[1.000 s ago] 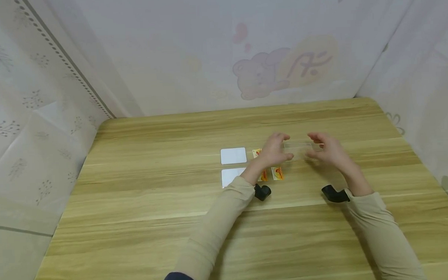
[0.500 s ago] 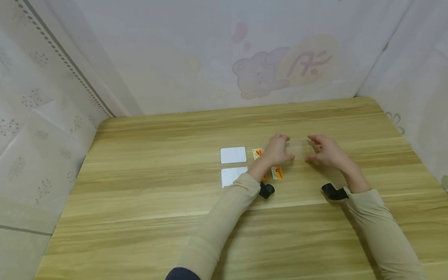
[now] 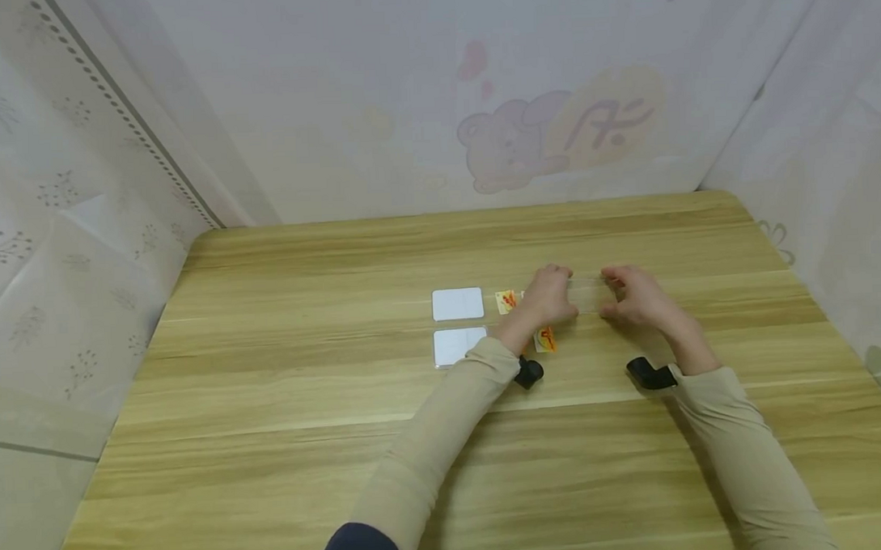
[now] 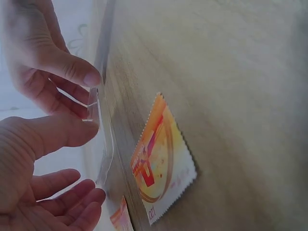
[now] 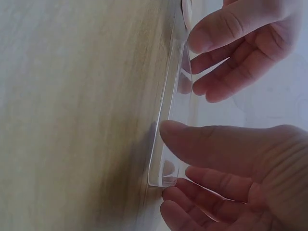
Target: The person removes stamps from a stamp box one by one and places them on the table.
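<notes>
Between my two hands is a shallow clear plastic box, see-through and faint in the head view. My left hand grips one end of it, thumb on the near side and fingers on the far side. At the opposite end my right hand holds it in the same way, thumb and fingers across its width. The box is low over the table in the wrist views. Orange and yellow postage stamps with toothed edges lie by my left hand; one stamp shows large in the left wrist view. My left arm partly covers the others.
Left of the stamps lie two white rectangular cards, a far card and a near card partly under my left sleeve. Black elbow-shaped pieces sit at my wrists. Patterned cloth hangs behind the wooden table.
My hands have drawn slightly closer together, the left shifting a little right and the right a little left. Both keep hold of the clear box.
</notes>
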Demonstrator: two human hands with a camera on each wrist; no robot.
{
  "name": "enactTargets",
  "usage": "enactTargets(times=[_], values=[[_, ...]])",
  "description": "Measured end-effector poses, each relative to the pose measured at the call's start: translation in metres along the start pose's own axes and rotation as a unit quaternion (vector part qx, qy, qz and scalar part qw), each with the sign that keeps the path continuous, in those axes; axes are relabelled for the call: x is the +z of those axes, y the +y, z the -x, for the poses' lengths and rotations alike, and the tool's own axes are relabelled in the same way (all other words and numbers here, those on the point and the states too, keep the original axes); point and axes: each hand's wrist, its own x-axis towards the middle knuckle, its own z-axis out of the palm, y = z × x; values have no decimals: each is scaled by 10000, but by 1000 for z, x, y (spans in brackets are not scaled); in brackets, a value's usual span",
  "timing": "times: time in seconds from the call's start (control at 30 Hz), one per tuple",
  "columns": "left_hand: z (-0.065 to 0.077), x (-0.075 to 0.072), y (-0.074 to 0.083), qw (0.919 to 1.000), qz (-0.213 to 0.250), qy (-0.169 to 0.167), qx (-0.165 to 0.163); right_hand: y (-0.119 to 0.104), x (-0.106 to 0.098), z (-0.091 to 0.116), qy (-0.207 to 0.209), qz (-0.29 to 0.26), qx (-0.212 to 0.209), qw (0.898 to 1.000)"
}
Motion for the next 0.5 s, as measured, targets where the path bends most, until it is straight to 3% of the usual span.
enactTargets(times=[0.23,0.5], values=[[-3,1,3,9994,-327,-20,-124,0,0,0,-36,101,44,9999],[-6,3,4,9982,-569,-48,-164,1,0,-1,80,218,-208,9995]])
